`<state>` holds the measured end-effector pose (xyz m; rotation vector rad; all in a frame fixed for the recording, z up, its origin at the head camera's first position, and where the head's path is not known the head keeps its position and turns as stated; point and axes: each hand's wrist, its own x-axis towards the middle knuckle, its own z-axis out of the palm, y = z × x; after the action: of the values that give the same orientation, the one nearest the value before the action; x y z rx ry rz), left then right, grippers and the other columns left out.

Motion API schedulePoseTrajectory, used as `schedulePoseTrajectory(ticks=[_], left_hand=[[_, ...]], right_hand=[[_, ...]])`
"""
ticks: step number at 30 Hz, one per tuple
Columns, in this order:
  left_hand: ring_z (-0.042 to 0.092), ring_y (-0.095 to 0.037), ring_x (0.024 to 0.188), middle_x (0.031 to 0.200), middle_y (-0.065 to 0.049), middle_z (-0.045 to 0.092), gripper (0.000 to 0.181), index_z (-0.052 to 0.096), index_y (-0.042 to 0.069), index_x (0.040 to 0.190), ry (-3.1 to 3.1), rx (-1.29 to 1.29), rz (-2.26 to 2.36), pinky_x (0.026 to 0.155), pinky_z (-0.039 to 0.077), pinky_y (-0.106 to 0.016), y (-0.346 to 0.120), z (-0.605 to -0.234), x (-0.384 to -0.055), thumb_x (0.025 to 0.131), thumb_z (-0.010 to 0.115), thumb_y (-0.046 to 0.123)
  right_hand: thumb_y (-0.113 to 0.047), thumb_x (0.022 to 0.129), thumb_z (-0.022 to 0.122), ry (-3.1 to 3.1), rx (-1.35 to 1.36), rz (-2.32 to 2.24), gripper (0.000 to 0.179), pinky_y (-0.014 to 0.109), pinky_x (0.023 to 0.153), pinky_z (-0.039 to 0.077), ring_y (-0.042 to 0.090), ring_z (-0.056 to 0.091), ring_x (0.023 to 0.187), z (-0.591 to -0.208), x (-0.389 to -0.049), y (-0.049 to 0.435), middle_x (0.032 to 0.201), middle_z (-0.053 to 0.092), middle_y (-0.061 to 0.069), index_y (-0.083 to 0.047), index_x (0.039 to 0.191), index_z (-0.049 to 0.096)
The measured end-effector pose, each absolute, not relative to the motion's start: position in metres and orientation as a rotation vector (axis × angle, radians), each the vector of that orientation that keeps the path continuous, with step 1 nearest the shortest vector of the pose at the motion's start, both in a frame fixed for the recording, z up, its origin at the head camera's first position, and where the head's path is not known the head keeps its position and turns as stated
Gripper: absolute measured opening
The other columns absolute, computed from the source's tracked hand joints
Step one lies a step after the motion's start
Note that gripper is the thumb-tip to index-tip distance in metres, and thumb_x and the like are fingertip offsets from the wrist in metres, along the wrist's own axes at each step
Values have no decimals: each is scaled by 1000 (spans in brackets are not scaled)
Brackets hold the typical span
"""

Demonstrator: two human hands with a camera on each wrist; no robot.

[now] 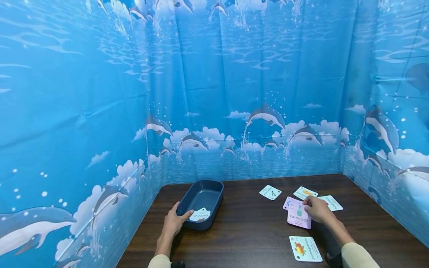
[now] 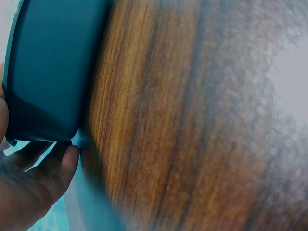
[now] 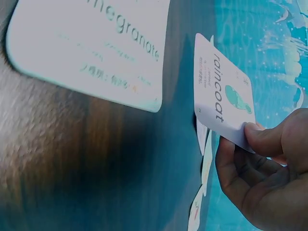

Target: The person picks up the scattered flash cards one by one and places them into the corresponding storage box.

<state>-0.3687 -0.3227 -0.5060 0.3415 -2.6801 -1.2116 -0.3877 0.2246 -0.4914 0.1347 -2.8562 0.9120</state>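
My right hand (image 1: 316, 209) pinches a pink "raincoat" card (image 1: 298, 214) between thumb and fingers. In the right wrist view that card (image 3: 224, 94) is tilted up, its green raincoat picture showing. Part of another pink card (image 1: 286, 203) shows behind it. At the left, my left hand (image 1: 173, 220) holds a dark blue rectangular tray (image 1: 219, 197) by its near left corner, thumb over the rim and fingers along the outside. Inside the tray's near end lie white cards, the top one a "coconut" card (image 1: 200, 214). The left wrist view shows the tray's side wall (image 2: 53, 72) and fingers (image 2: 67, 168) beneath its edge.
A "pomegranate" card (image 1: 305, 249) lies near the front of the brown wooden table (image 1: 248, 230). Farther back are a white card with a dark green picture (image 1: 270, 192), one with an orange picture (image 1: 305, 192) and another white card (image 1: 333, 203). Dolphin-print curtains (image 1: 234, 93) surround the table.
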Motion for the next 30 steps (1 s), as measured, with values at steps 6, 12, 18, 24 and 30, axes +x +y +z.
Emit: schedulePoseTrajectory(ticks=[6, 12, 18, 24, 30], left_hand=[[45, -62, 145, 160, -41, 41, 111, 31, -2, 166, -2675, 361, -1215, 115, 43, -74, -321, -507, -367, 91, 78, 64], [47, -61, 144, 160, -41, 42, 106, 32, -3, 166, -2672, 356, -1212, 114, 43, -74, -320, -507, -367, 93, 79, 59], [45, -62, 145, 161, -41, 40, 106, 31, -2, 166, -2673, 358, -1221, 115, 42, -74, -320, -506, -368, 93, 78, 59], [46, -62, 143, 160, -41, 41, 98, 30, -4, 166, -2662, 344, -1235, 114, 43, -74, -320, -508, -368, 98, 78, 48], [46, -61, 145, 161, -40, 40, 101, 31, -3, 166, -2662, 349, -1222, 115, 43, -74, -321, -507, -369, 96, 78, 54]], right_hand=[[1, 97, 64, -2854, 141, 953, 7, 39, 70, 50, 28, 60, 82, -490, -388, 219, 92, 67, 18, 6, 102, 64], [1, 96, 64, -2829, 161, 963, 8, 40, 71, 51, 27, 59, 82, -487, -391, 212, 92, 68, 18, 6, 102, 65], [1, 96, 63, -2818, 171, 999, 8, 36, 69, 49, 24, 59, 80, -488, -392, 202, 88, 65, 14, 6, 101, 65], [1, 95, 65, -2818, 198, 963, 7, 37, 69, 49, 25, 58, 80, -492, -394, 195, 88, 66, 14, 5, 101, 65], [1, 96, 63, -2826, 167, 1000, 7, 37, 69, 49, 25, 58, 81, -491, -396, 187, 90, 64, 15, 5, 102, 64]])
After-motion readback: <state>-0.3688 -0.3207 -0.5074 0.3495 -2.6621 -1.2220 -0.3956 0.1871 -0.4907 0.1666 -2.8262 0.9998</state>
